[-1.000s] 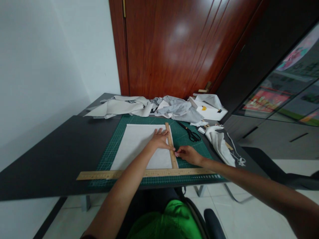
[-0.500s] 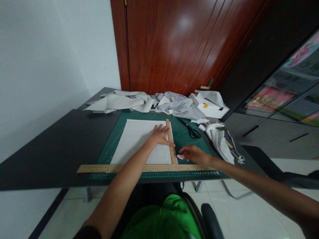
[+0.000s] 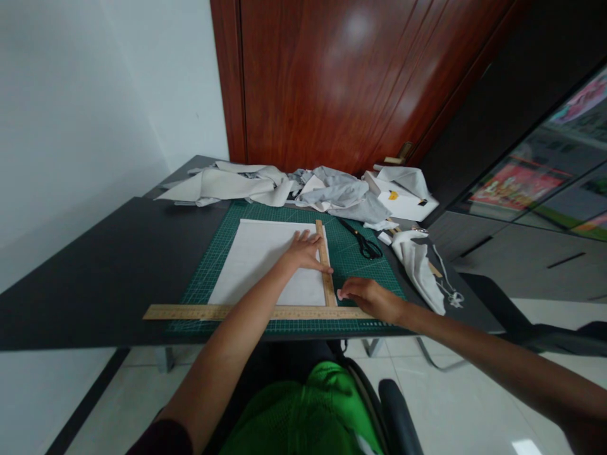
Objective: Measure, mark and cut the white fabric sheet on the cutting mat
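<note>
White fabric [image 3: 256,259] lies flat on the green cutting mat [image 3: 346,243]. My left hand [image 3: 305,251] rests with spread fingers on the fabric and on a short wooden ruler [image 3: 329,287], which runs along the fabric's right edge. A long wooden ruler [image 3: 190,311] crosses the near edge of the mat, under my left forearm. Just right of the short ruler, my right hand [image 3: 367,295] pinches a small pink piece [image 3: 339,294], mostly hidden by the fingers. Black scissors [image 3: 367,246] lie on the mat beyond my right hand.
Crumpled grey and cream fabric [image 3: 237,183] lines the back of the dark table [image 3: 118,265]. A white box [image 3: 403,199] stands at the back right. Nearer on the right are a pale cloth [image 3: 420,268] and a white cord [image 3: 453,296].
The fingers of my right hand have closed more around the pink piece, which now shows less. My left hand stays on the ruler. The whole view has shifted slightly.
</note>
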A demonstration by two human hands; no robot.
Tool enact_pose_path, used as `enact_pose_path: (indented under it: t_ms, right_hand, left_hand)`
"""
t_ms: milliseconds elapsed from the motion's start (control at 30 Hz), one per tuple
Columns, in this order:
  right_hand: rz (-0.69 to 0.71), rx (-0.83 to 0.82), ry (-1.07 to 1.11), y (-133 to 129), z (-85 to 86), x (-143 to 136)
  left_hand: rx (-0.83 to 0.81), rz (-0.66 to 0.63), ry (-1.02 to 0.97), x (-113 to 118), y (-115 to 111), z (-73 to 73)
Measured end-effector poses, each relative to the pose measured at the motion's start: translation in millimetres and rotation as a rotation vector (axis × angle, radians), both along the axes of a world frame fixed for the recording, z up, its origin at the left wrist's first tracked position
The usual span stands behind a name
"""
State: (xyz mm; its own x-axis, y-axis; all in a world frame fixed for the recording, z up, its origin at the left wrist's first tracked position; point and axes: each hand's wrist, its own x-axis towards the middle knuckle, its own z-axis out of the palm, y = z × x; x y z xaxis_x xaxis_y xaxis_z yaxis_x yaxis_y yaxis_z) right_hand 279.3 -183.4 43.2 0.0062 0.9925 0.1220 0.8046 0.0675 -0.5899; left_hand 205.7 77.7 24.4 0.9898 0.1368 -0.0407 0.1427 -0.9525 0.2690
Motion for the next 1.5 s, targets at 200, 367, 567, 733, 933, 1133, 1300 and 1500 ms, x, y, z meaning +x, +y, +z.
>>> enact_pose_path:
  t_ms: [200,367,567,733,933,1133,1300,1500]
  right_hand:
    - [-0.034,-0.032,0.012,2,0.0,-6]
    - [-0.062,-0.07,0.032,3,2.4,-10]
    - [-0.065,-0.111,0.053,3,3.2,-9]
    - [-0.049,-0.142,0.064,6,3.0,-7]
    - [-0.023,-0.158,0.065,12,3.3,-8]
    - [-0.027,-0.149,0.054,12,2.4,-9]
    - [-0.037,-0.137,0.06,13,-2.3,-8]
    - [-0.015,-0.129,0.064,20,-4.8,-2]
  left_hand:
    - [-0.001,0.001,0.008,2,1,-2.6]
    - [0.02,0.001,0.016,2,1,-3.2]
    - [0.012,0.001,0.012,1,1,-2.3]
    - [0.031,0.004,0.029,0,0,-0.1]
    - [0.029,-0.004,0.025,-1,0,0.8]
    - [0.012,-0.003,0.017,0,1,-0.1]
    - [0.013,-0.008,0.011,0,1,-0.7]
    - [0.032,-0.006,0.012,0,1,-1.1]
